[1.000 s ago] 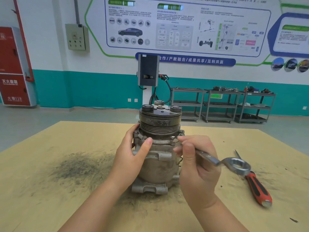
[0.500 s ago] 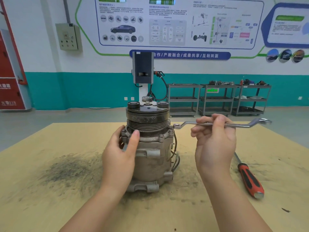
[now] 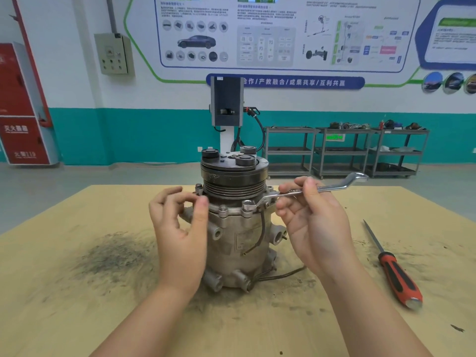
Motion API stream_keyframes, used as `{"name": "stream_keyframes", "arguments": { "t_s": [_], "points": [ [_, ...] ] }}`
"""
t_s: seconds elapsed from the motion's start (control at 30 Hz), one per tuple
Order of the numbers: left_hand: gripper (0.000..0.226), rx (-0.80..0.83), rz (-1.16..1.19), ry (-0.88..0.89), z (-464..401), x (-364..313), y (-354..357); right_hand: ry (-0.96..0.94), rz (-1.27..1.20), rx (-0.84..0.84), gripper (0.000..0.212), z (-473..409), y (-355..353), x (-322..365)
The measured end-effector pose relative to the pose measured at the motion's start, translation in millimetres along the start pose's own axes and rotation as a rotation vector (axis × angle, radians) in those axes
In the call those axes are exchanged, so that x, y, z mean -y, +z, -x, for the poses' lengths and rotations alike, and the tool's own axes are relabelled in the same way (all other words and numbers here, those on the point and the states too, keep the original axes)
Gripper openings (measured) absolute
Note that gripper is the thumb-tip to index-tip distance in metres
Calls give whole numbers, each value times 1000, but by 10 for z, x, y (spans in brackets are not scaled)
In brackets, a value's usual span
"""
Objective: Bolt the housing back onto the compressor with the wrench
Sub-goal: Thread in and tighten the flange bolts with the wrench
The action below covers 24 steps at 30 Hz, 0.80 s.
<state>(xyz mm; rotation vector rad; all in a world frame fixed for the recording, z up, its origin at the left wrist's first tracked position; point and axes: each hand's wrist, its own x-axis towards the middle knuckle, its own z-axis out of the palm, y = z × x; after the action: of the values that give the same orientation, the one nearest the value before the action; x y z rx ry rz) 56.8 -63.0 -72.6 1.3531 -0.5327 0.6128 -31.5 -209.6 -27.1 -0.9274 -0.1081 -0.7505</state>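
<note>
Seating wrench ring on flange bolt, right hand gripping; left hand now off, loosely curled.

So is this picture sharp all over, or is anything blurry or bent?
Head view: the left hand is smeared by motion at its fingertips; the compressor and wrench are fairly crisp; the wide lens bows the table edges and wall poster; the light is soft, with faint shadows.

compressor showing dull, rough cast metal | pulley looking matt black | wrench gleaming as polished metal | screwdriver showing glossy red-black plastic handle | table looking like matt wood, soot-smudged
</note>
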Motion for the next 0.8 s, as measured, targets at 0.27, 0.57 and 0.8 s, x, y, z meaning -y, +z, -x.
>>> {"name": "stream_keyframes", "arguments": {
  "t_s": [0.27,0.57,0.8],
  "points": [
    [14,88,-42,-88,104,-156,79,-69,65,17,17,13,9,27],
    [13,109,74,-109,79,-154,86,-47,48,-77,21,44,48,-47],
    [19,148,-26,-2,108,-76,56,213,16,-42,22,-134,26,55]
  ]
}}
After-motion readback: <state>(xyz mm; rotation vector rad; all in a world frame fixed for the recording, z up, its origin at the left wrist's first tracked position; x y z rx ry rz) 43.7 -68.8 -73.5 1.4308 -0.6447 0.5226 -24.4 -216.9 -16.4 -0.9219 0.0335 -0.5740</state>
